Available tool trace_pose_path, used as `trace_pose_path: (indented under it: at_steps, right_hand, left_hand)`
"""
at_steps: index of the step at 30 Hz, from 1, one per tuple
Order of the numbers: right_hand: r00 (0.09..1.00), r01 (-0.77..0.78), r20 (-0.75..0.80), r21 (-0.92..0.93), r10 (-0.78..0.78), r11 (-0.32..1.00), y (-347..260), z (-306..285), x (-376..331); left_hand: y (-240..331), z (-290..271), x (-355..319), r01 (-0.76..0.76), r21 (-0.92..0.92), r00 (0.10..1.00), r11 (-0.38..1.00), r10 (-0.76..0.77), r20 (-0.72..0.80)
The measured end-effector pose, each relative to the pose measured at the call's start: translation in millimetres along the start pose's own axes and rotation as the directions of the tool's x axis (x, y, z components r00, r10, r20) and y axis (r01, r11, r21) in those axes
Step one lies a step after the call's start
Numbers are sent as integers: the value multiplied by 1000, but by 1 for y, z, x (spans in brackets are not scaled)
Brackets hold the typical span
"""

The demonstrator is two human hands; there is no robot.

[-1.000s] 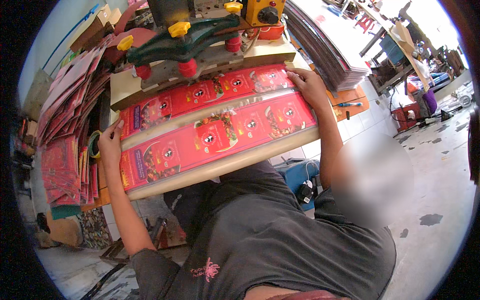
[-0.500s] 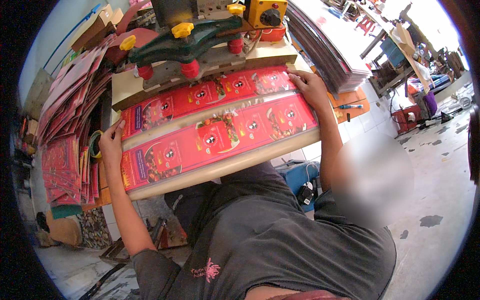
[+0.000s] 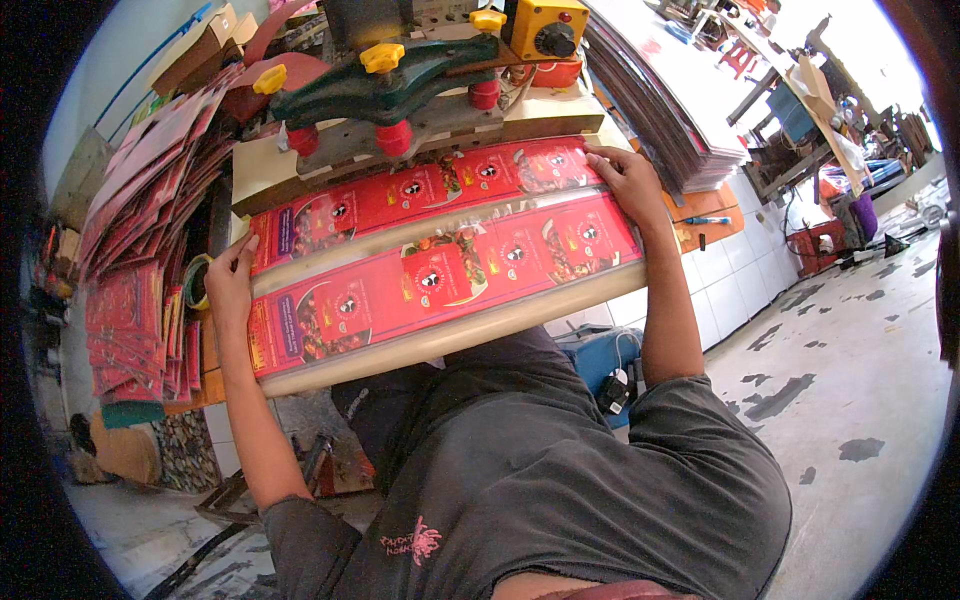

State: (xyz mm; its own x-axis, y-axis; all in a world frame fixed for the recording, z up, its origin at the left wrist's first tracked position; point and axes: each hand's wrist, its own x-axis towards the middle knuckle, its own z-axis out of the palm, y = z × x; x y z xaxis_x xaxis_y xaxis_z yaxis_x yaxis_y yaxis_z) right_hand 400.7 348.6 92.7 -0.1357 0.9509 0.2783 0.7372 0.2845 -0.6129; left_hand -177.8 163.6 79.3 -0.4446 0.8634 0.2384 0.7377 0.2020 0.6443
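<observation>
Two long red printed sheets with food pictures lie side by side on a cream board with a rounded front edge (image 3: 450, 347). The far printed sheet (image 3: 375, 197) reaches under the front of a press with a dark green clamp bar (image 3: 420, 88). At its left end my left hand (image 3: 232, 283) pinches the edge between thumb and fingers. My right hand (image 3: 632, 187) grips the right end of the same sheet, fingertips on top and the thumb partly hidden. The near printed sheet (image 3: 390, 315) lies flat, closer to my body, under a clear film.
Stacked red printed pieces (image 3: 125, 320) stand at the left beside a tape roll (image 3: 196, 282). A tall pile of sheets (image 3: 670, 110) rises at the right behind my hand. A yellow control box (image 3: 545, 32) sits on the press; a blue pen (image 3: 707, 220) lies on the orange surface.
The whole view has shifted slightly, the scene sitting a little further right and down. Both hands keep their places at the ends of the far sheet.
</observation>
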Motion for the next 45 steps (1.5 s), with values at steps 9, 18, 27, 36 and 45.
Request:
trace_pose_path:
  at_steps: [9,18,27,36,45]
  right_hand:
    - [997,-68,19,-44,69,997,-9,-2,-1]
    - [998,47,48,86,-51,995,10,-3,1]
    - [998,25,53,122,-31,992,11,1,5]
    - [995,13,97,152,-28,988,7,0,4]
    - [993,21,110,151,-38,988,-1,-3,1]
  left_hand:
    - [5,-3,-1,8,7,1000,1000,-8,-14]
    - [19,-1,-5,-7,62,999,998,10,-46]
    - [20,-7,-15,-38,-19,998,999,37,-56]
    - [14,-7,-13,-58,-29,997,998,56,-43]
    - [21,-7,-12,-8,33,999,999,9,-41]
